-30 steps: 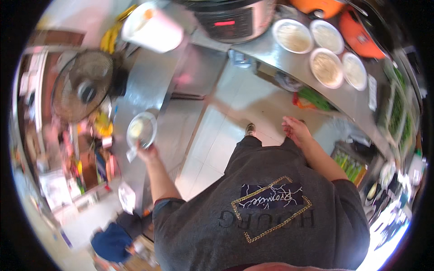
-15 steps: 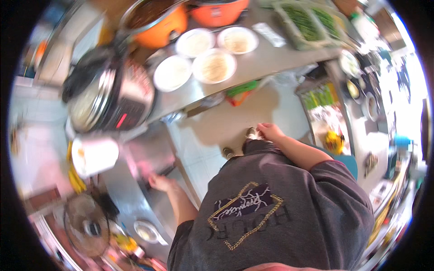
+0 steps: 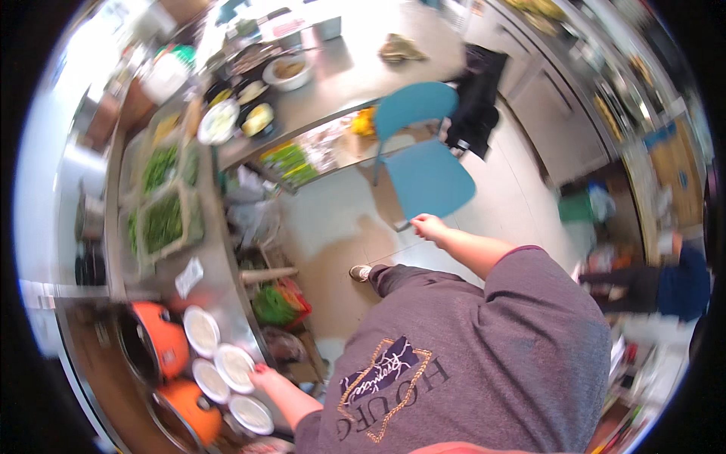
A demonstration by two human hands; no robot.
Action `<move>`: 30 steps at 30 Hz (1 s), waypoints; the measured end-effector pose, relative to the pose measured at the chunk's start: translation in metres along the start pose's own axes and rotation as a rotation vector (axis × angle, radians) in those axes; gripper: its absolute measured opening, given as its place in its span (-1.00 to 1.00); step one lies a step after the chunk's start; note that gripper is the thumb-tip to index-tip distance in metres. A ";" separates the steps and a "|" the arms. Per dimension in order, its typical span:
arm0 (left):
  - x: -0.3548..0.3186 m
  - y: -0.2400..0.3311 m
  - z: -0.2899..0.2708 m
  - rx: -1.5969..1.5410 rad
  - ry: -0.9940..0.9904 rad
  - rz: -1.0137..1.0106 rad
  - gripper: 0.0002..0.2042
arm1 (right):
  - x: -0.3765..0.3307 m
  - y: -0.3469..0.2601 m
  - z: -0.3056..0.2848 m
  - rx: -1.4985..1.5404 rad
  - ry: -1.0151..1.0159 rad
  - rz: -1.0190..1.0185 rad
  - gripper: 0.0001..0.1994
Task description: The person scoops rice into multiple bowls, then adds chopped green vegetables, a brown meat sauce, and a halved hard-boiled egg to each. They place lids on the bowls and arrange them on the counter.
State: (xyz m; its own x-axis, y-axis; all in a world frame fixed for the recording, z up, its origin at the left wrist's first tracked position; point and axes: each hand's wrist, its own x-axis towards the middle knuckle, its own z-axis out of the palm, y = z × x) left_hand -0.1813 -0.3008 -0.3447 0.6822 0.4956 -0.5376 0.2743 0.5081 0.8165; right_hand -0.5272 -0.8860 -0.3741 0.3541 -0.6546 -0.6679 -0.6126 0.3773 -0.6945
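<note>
My left hand (image 3: 263, 375) is at the lower left, beside the rim of a white bowl (image 3: 235, 368) with pale contents. Blur hides its fingertips, so I cannot tell whether it touches the bowl. More white bowls stand around that one: a far bowl (image 3: 201, 331), a left bowl (image 3: 211, 380) and a near bowl (image 3: 251, 414). My right hand (image 3: 429, 227) hangs in the air over the floor, fingers curled in, nothing visible in them. In the picture it lies against the front edge of a blue chair (image 3: 431, 181).
Two orange pots (image 3: 168, 344) flank the bowls on a steel counter (image 3: 227, 261). Clear tubs of chopped greens (image 3: 162, 223) sit farther along it. Bowls of food (image 3: 288, 72) stand on the far counter. A green bag (image 3: 276, 304) is under the left counter. Another person (image 3: 677, 280) is at the right.
My view has swung right, so the bowls and pots now lie at the lower left and the chair shows fully. My left hand has gone from the steel surface to beside the bowls.
</note>
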 end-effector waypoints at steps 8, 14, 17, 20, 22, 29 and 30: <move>-0.166 -0.033 0.055 0.197 -0.096 0.073 -0.57 | -0.117 0.358 -0.180 -0.492 0.331 0.485 -0.72; -0.354 -0.133 0.159 0.366 -0.791 -0.510 -0.60 | -0.088 0.442 -0.235 0.129 0.804 0.589 -0.70; -0.493 -0.213 0.191 0.251 -1.246 -0.711 -0.44 | -0.052 0.423 -0.273 0.256 0.632 0.520 -0.71; -0.634 -0.294 0.219 0.469 -1.322 -0.764 -0.45 | -0.033 0.392 -0.339 0.328 0.567 0.448 -0.72; -0.715 -0.345 0.238 0.600 -1.255 -0.899 -0.46 | -0.029 0.377 -0.392 0.368 0.572 0.421 -0.72; -0.941 -0.466 0.316 0.806 -1.434 -1.018 -0.49 | -0.027 0.384 -0.566 0.516 0.797 0.459 -0.74; -0.965 -0.488 0.328 0.810 -1.473 -1.021 -0.50 | -0.026 0.394 -0.581 0.537 0.838 0.485 -0.74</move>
State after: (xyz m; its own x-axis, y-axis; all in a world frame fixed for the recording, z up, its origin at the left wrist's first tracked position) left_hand -0.7510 -1.2580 -0.1554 -0.0834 -0.8132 -0.5759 0.7656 -0.4222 0.4854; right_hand -1.1887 -1.1010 -0.4753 -0.5554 -0.5197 -0.6492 -0.0986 0.8163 -0.5691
